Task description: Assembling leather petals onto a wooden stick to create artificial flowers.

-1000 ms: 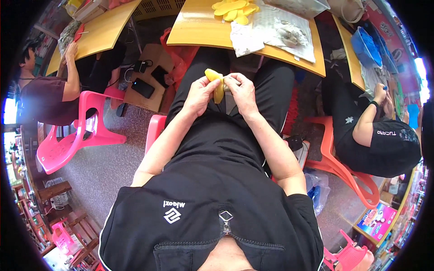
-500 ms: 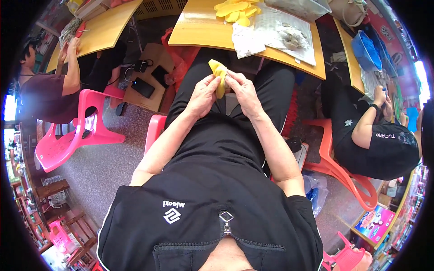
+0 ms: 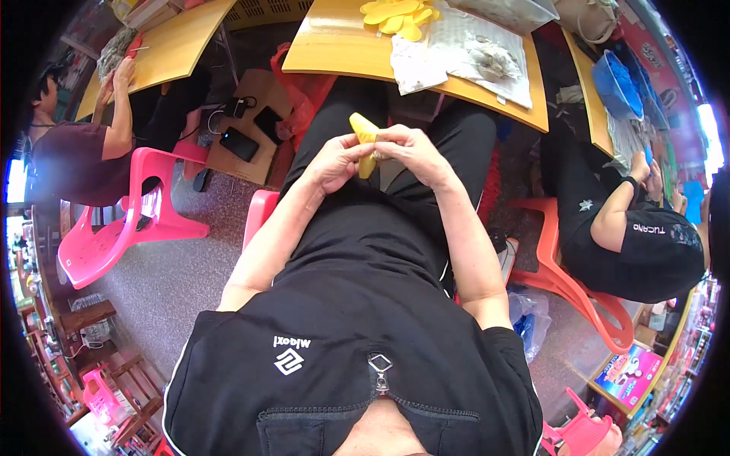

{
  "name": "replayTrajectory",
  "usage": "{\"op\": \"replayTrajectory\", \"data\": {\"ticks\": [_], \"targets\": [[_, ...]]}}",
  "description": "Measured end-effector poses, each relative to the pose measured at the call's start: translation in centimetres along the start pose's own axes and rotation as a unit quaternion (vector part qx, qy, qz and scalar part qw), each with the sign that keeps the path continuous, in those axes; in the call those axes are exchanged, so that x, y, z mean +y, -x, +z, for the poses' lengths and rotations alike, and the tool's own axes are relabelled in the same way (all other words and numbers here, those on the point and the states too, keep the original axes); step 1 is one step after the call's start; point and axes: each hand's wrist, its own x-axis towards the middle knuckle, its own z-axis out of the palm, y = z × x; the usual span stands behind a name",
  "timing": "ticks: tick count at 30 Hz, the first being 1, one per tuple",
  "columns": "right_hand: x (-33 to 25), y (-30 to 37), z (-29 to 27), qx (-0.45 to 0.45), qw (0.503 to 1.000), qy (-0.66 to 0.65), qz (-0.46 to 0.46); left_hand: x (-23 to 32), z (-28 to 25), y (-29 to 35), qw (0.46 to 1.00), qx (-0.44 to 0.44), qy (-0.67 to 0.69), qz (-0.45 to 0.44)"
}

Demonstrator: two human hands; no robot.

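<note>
Above my lap, both hands meet at a soft yellow piece (image 3: 365,127) with a tapered tip pointing up and away from me. My left hand (image 3: 339,161) pinches it from the left side, thumb and fingers closed. From the other side my right hand (image 3: 411,154) grips its middle, the fingertips bent over it. The fingers cover its centre, and its lower end (image 3: 367,166) shows beneath them. Several flat, rounded yellow pieces (image 3: 397,15) lie in a pile on the table ahead.
On the wooden table (image 3: 342,45) are a white cloth (image 3: 417,64), a grey tangled bundle (image 3: 490,59) and a clear bin (image 3: 509,11). One person (image 3: 84,156) works at the left, another (image 3: 635,247) at the right. A cardboard box (image 3: 247,152) bearing phones stands left of my legs.
Both hands have drawn slightly toward me with the yellow piece. My right hand has turned, its fingers now lying more across the piece's middle.
</note>
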Motion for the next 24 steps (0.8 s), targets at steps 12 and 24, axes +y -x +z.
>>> {"op": "replayTrajectory", "data": {"ticks": [12, 24], "targets": [[0.0, 0.3, 1.4, 0.180, 0.983, -0.030, -0.029, 0.5, 1.2, 0.5, 0.999, -0.006, -0.040, 0.008], [-14.0, 7.9, 8.8, 0.157, 0.868, -0.079, -0.464, 0.5, 0.6, 0.2, 0.975, -0.054, 0.215, 0.005]]}}
